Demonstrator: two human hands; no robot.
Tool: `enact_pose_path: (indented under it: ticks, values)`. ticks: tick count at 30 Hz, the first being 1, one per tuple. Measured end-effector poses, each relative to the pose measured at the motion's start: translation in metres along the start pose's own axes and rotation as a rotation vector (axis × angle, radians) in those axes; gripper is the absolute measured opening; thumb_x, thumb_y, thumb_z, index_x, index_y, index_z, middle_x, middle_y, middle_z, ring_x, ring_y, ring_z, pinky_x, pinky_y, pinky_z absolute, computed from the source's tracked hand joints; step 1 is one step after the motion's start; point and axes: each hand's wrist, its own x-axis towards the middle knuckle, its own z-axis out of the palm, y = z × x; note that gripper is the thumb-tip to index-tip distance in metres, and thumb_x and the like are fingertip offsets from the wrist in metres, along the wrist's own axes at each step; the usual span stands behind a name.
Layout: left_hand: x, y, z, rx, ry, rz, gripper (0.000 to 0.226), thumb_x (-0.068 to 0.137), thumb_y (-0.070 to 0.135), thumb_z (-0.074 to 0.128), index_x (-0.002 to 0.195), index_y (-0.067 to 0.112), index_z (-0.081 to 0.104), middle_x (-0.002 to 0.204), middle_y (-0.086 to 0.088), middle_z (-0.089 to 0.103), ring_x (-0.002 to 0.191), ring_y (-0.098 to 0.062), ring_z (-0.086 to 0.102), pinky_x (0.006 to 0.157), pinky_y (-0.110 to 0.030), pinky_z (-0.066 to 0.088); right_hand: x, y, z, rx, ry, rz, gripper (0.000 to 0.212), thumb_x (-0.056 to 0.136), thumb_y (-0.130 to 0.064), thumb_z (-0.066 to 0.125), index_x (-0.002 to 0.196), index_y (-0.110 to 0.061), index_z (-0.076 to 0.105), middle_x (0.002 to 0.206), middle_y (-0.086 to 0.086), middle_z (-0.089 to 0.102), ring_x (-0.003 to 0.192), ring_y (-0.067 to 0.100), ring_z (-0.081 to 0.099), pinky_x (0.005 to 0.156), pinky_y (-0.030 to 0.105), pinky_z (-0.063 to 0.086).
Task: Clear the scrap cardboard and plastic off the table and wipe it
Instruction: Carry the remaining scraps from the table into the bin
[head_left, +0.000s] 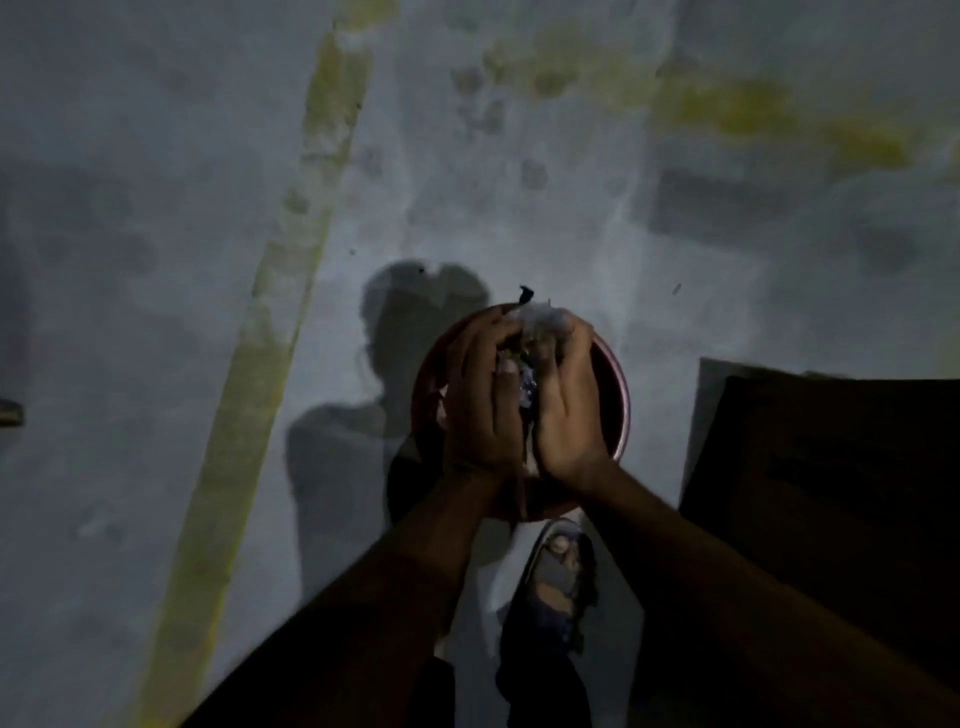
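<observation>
I see a dark red bin (621, 395) on a mottled grey floor (156, 260) crossed by 1 faded yellow stripe (291, 270), yellow blotches (737, 109) far off, whitish scraps (540, 322) with dark bits, and a dark sandal (556, 582).

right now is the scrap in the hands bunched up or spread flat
Bunched up. The scrap sits crumpled between the left hand and right hand, above the red bin.
</observation>
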Motion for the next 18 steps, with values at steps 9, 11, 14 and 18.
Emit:
enact_pose_path:
  ticks: [9, 11, 14, 18]
  values:
    - [-0.021, -0.085, -0.039, 0.643, -0.506, 0.249, 0.058, 0.099, 0.036, 0.044, 0.154, 0.018, 0.036, 0.164, -0.013, 0.026, 0.152, -0.033, 0.020, 0.119, -0.058, 0.021, 0.008, 0.055, -0.054, -0.642, -0.476, 0.016, 0.064, 0.099, -0.054, 0.036, 0.156, -0.024, 0.030, 0.169, 0.006, 0.013, 0.154, 0.028, 0.013, 0.123, 0.048, 0.019]
    - [-0.026, -0.085, -0.046, 0.747, -0.534, 0.325, 0.066, 0.097, 0.037, 0.051, 0.157, 0.020, 0.032, 0.166, -0.013, 0.021, 0.152, -0.034, 0.019, 0.119, -0.058, 0.021, -0.001, 0.051, -0.059, -0.667, -0.481, -0.027, 0.067, 0.099, -0.058, 0.039, 0.157, -0.028, 0.027, 0.169, 0.005, 0.010, 0.154, 0.028, 0.015, 0.121, 0.045, 0.019]
    - [-0.026, -0.093, -0.035, 0.850, -0.575, 0.452, 0.072, 0.096, 0.042, 0.051, 0.159, 0.018, 0.027, 0.166, -0.013, 0.020, 0.153, -0.035, 0.019, 0.118, -0.059, 0.022, -0.006, 0.067, -0.049, -0.869, -0.634, -0.118, 0.073, 0.098, -0.070, 0.025, 0.159, -0.032, 0.018, 0.169, 0.010, 0.010, 0.154, 0.036, 0.014, 0.118, 0.057, 0.022]
    - [-0.015, -0.123, -0.006, 0.925, -0.682, 0.480, 0.077, 0.098, 0.051, 0.041, 0.160, 0.013, 0.018, 0.168, -0.009, 0.014, 0.155, -0.032, 0.011, 0.118, -0.056, 0.024, 0.010, 0.110, -0.023, -1.166, -0.774, -0.086, 0.088, 0.098, -0.071, 0.010, 0.158, -0.007, 0.025, 0.165, 0.023, 0.019, 0.152, 0.043, 0.021, 0.112, 0.066, 0.033]
